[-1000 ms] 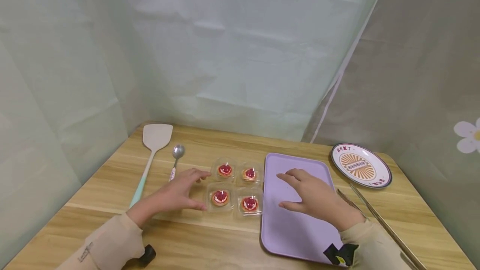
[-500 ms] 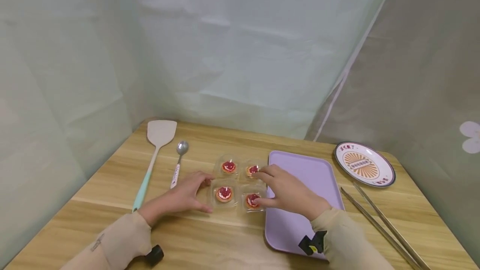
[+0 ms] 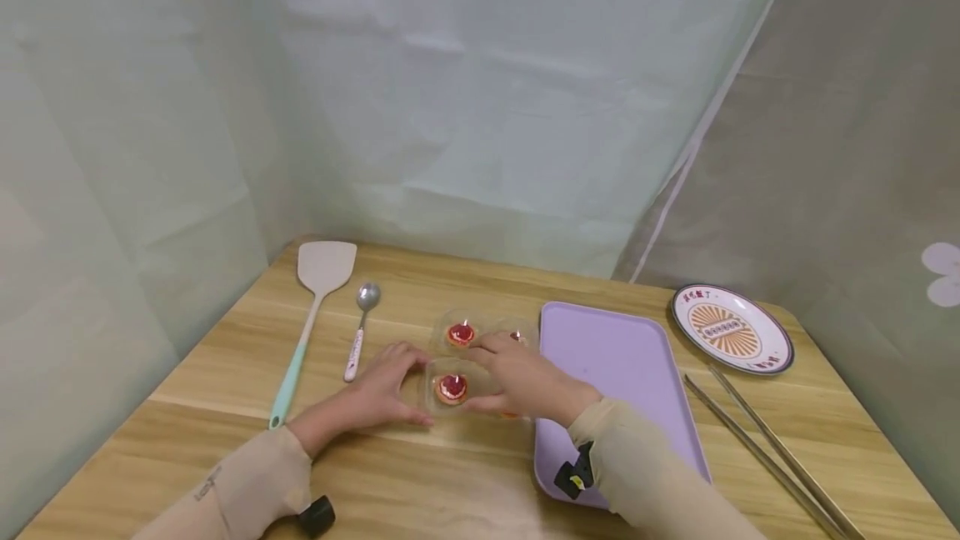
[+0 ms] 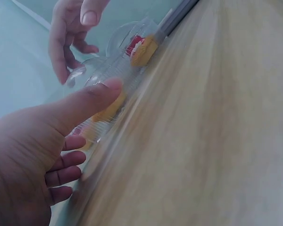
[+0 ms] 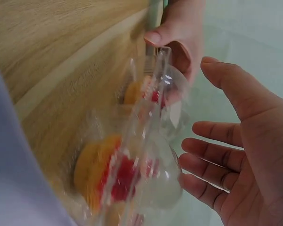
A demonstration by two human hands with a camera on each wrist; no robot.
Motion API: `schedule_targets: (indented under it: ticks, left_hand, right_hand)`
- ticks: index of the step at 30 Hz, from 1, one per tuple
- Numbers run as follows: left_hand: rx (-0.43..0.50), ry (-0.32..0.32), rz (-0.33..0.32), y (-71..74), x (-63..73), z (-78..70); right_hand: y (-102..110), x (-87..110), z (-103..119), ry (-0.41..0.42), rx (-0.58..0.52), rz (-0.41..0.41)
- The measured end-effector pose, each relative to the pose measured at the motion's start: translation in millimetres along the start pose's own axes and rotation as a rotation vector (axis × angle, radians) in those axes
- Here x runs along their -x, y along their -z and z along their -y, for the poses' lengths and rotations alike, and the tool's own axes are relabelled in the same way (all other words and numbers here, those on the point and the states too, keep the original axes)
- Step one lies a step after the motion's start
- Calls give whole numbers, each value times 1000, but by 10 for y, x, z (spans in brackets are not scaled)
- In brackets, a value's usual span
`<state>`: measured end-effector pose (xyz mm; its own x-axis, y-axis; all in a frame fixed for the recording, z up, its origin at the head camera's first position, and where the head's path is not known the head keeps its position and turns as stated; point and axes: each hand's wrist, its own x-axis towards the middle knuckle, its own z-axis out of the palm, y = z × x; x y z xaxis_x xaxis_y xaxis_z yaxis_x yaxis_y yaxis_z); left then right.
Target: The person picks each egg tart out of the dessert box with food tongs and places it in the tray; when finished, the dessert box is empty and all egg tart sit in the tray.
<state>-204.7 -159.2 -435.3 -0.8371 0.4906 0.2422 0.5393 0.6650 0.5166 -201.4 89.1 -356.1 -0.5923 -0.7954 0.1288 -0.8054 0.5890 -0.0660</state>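
Clear plastic packaging (image 3: 468,368) around tarts (image 3: 452,389) lies on the tabletop (image 3: 420,473), just right of the left hand (image 3: 384,390), its right side beneath the right hand (image 3: 528,377). We find both thumbs spread from fingers, gripping nothing; contact we cannot confirm.

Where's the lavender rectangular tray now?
In the head view, the lavender rectangular tray lies right of centre on the wooden table, between the clear plastic tart pack and the dark-rimmed white plate; the beige right sleeve crosses above it.
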Motion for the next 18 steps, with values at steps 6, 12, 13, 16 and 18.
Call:
schedule_targets:
  ticks: [6,12,13,16,18]
  left_hand:
    - [34,5,-23,-17,-1,7]
    - [45,-15,-44,-27,-3,33]
    - [47,-17,-44,-27,-3,35]
    - [58,-13,-39,-25,-2,41]
    - [61,-14,-39,-22,0,41]
  right_hand:
    - [-90,-134,57,17,8,52]
    - [-124,-220,106,-20,21,95]
    - [-130,-229,113,-31,30,102]
    - [-153,-255,127,-49,63,115]
    - [-164,-268,135,-53,80,119]
